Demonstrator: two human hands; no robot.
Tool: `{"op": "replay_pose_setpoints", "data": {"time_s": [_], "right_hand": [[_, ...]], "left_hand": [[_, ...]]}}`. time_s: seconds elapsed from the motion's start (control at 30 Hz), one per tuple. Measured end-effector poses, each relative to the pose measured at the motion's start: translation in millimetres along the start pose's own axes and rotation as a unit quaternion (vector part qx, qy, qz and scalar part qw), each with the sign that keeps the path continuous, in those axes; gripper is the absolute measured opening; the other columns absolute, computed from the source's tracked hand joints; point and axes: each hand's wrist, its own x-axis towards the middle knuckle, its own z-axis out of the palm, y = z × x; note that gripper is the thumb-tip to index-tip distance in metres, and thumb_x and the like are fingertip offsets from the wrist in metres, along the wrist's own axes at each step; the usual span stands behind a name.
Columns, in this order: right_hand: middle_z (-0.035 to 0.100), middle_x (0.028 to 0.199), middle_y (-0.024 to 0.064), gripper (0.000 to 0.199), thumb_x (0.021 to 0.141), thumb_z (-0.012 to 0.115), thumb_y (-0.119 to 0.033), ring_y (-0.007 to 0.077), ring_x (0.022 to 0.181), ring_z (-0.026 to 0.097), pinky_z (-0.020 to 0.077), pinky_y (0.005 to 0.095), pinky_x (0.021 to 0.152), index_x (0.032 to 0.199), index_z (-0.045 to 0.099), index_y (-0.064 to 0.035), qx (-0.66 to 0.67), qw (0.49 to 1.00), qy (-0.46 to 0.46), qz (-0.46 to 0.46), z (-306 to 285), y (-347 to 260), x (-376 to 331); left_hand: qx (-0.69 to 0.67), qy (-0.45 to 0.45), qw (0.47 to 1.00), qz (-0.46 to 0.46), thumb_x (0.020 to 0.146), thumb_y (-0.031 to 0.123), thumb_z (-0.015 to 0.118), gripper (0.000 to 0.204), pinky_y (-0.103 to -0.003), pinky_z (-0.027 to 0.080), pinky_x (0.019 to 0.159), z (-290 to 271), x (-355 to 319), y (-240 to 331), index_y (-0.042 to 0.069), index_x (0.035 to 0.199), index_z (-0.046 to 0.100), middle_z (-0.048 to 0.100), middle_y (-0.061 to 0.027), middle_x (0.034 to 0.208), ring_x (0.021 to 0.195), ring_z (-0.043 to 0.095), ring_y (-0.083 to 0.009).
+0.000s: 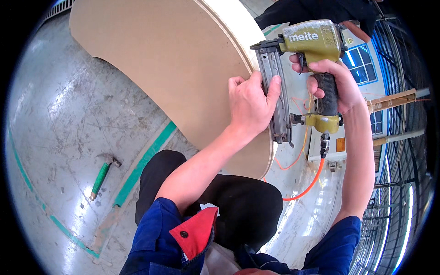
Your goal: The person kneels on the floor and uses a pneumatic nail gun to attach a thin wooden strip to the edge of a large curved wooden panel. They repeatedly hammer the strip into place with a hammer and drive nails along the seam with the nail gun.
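Note:
My right hand (338, 85) grips the black handle of an olive-green pneumatic nail gun (316, 42), with a finger at the trigger. The gun's long grey magazine runs down along the edge of a large curved tan board (169, 59), and its nose is by the board's pale side. Closed over that same edge is my left hand (251, 103), its fingers curled at the board and its thumb against the magazine. The fingertips of my left hand are partly hidden. An orange air hose (314, 183) hangs from the gun's lower fitting.
A claw hammer (101, 178) with a green handle lies on the grey floor at the left. Green tape (144, 165) marks the floor. Another person's dark clothing (316, 11) shows at the top. A white structure with a blue-framed window (361, 64) stands at the right.

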Motion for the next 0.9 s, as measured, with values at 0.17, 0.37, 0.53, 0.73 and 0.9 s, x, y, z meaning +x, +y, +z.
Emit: {"op": "replay_pose_setpoints", "data": {"time_s": [0.17, 0.37, 0.53, 0.73, 0.9], "right_hand": [[0.064, 0.063, 0.0086, 0.027, 0.087, 0.066, -0.022, 0.011, 0.046, 0.056, 0.0443, 0.0225, 0.043, 0.1, 0.064, 0.0016, -0.014, 1.0, 0.004, -0.001, -3, 3, -3], [0.064, 0.062, 0.0107, 0.024, 0.085, 0.067, -0.02, 0.0121, 0.045, 0.056, 0.0441, 0.0233, 0.044, 0.095, 0.064, 0.0019, -0.019, 1.0, 0.014, -0.005, -7, 12, -9], [0.064, 0.062, 0.0111, 0.023, 0.085, 0.067, -0.019, 0.013, 0.045, 0.055, 0.0434, 0.0238, 0.044, 0.094, 0.064, 0.0022, -0.016, 0.999, 0.029, 0.011, -14, 28, -25], [0.064, 0.061, 0.0101, 0.024, 0.085, 0.067, -0.019, 0.0125, 0.044, 0.054, 0.0426, 0.0247, 0.043, 0.094, 0.065, 0.0026, -0.011, 0.999, 0.043, 0.021, -20, 41, -34], [0.066, 0.107, 0.0155, 0.045, 0.086, 0.059, -0.014, 0.009, 0.054, 0.058, 0.0469, 0.0212, 0.046, 0.123, 0.056, 0.011, -0.02, 0.999, 0.011, 0.034, -24, 45, -36]], "left_hand": [[0.027, 0.002, 1.0, 0.004, 0.098, 0.033, 0.058, 0.044, -0.04, 0.036, 0.076, 2, -5, 0, 0.005, 0.066, 0.05, 0.049, -0.0084, 0.052, 0.051, 0.045, -0.0284], [0.015, 0.004, 1.0, -0.005, 0.097, 0.032, 0.06, 0.043, -0.041, 0.036, 0.077, 6, -16, 2, 0.005, 0.066, 0.05, 0.049, -0.0096, 0.052, 0.052, 0.044, -0.0289], [0.015, -0.012, 1.0, 0.004, 0.096, 0.031, 0.061, 0.041, -0.042, 0.036, 0.08, 14, -33, 3, 0.005, 0.067, 0.049, 0.049, -0.0097, 0.052, 0.053, 0.045, -0.0293], [0.006, -0.017, 1.0, 0.007, 0.096, 0.033, 0.061, 0.04, -0.042, 0.035, 0.081, 22, -45, 2, 0.006, 0.068, 0.049, 0.049, -0.0087, 0.054, 0.054, 0.045, -0.0295], [0.01, -0.014, 1.0, 0.004, 0.095, 0.032, 0.062, 0.04, -0.042, 0.035, 0.08, 23, -50, 2, 0.005, 0.069, 0.049, 0.048, -0.0089, 0.055, 0.056, 0.045, -0.0295]]}}
